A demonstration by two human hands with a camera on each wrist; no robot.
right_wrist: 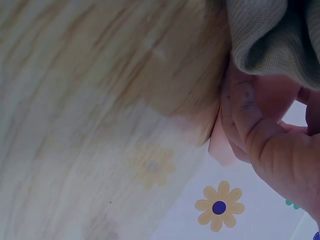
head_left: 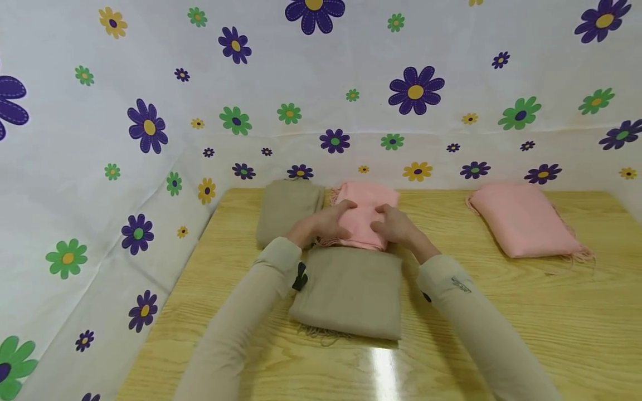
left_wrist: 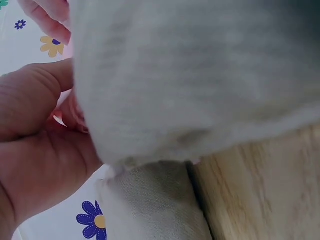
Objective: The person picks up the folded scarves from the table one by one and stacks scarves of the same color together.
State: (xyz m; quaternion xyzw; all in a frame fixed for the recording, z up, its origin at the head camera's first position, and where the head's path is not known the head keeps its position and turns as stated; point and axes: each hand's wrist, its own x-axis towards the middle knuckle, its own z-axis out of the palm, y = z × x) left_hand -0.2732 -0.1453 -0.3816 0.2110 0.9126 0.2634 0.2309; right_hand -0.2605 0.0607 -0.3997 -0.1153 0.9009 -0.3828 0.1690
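Note:
A folded pink scarf point(head_left: 365, 196) with fringe along its left side lies at the back of the table. The left hand point(head_left: 328, 221) grips its left side, thumb over the top. Opposite it, the right hand point(head_left: 398, 225) grips the right side, its thumb also on the upper face. In the right wrist view, the right hand's fingers point(right_wrist: 245, 107) curl at the pink cloth. A folded grey-beige scarf point(head_left: 348, 292) with fringe at its front edge sits just in front of the pink one. It covers much of the left wrist view.
Another folded grey-beige scarf point(head_left: 286, 214) lies at the back left, beside the left hand. To the right is a second folded pink scarf point(head_left: 524, 220), its fringe spread on the wooden table point(head_left: 567, 334). A white flowered cloth point(head_left: 301, 72) hangs behind and at the left.

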